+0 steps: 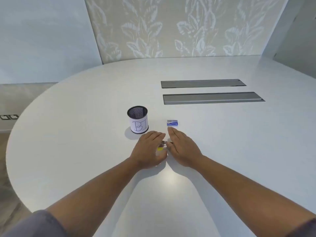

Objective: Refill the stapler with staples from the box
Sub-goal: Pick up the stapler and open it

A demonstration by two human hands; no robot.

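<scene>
Both hands are meeting over the stapler, which is lying near the middle of the white worktop and mostly hidden. The left hand is curling over it; the right hand is lying flat, fingers straight, beside it. The staple box is sitting closed just beyond the right fingertips, towards the far edge. Opening the stapler looks like the step in hand; next, probably, reaching for the box.

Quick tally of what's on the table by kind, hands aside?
Mesh cup: 1
Staple box: 1
Stapler, mostly hidden between the hands: 1
Cable trays set in the table: 2
Total: 5
</scene>
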